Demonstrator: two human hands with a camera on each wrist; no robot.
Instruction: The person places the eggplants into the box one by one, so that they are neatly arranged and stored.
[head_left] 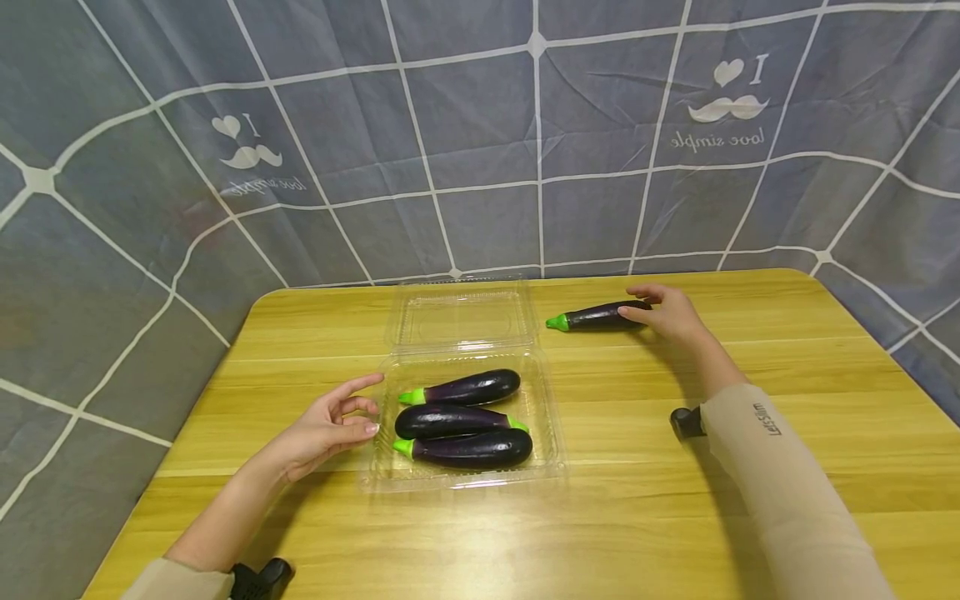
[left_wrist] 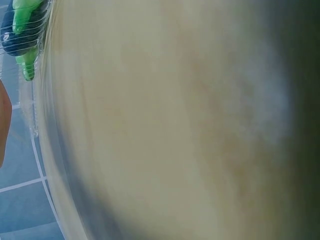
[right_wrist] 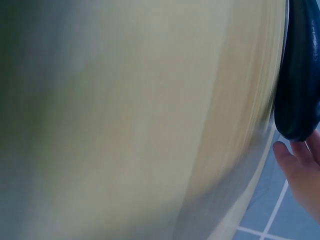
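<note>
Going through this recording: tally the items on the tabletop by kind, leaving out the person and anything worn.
Eggplants: 4 (3 inside the container, 1 at the right hand)
Clear container, lid open: 1
Total: 5

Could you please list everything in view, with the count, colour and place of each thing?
Table: one, yellowish wood, across the lower part of the head view
Container: one, clear, on the table
Lid: one, clear, open at the container's far side
Boxed eggplants: three, dark purple with green stem ends, inside the container
Loose eggplant: one, dark purple with green stem end, right of the lid
Cloth: count unclear, grey with white lines, behind the table
Wrist devices: two, black, one per wrist
Sleeves: two, beige, on the forearms
Left grip: one, bare, by the container's left side
Right grip: one, bare, at the loose eggplant's blunt end
</note>
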